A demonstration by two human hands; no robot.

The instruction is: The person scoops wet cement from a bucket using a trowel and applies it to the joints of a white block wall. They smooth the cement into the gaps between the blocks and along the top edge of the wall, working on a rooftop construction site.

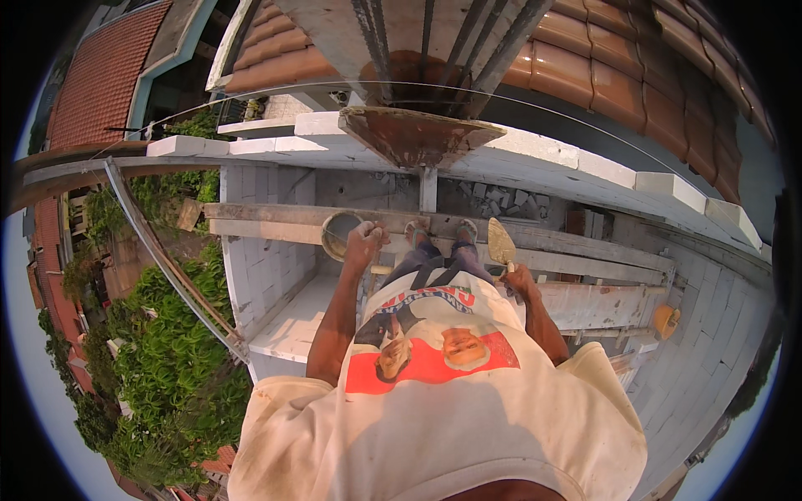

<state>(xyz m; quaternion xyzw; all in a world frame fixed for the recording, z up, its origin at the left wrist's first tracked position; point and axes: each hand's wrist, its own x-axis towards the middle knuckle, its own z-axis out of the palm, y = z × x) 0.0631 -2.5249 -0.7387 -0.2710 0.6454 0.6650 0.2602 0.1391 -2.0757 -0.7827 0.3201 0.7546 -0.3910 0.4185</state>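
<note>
Low at centre, my left hand point(364, 240) is closed at the side of a round grey bucket point(334, 235), apparently gripping it. My right hand point(518, 275) grips the handle of a trowel point(501, 242), whose pale, dirty blade points up. My sandalled feet point(464, 230) stand on long wooden planks point(276, 219) under me. Above my feet, a brown, stained triangular panel point(422, 138) juts out below a grey column with dark rods point(418, 42).
White block walls point(693, 326) enclose a drop below, with rubble point(493, 199). A block ledge point(543, 146) crosses ahead, beside tiled roofs point(601, 58) and a thin wire. At left are a long sloping bar point(167, 250), greenery and houses. An orange object point(666, 320) lies at right.
</note>
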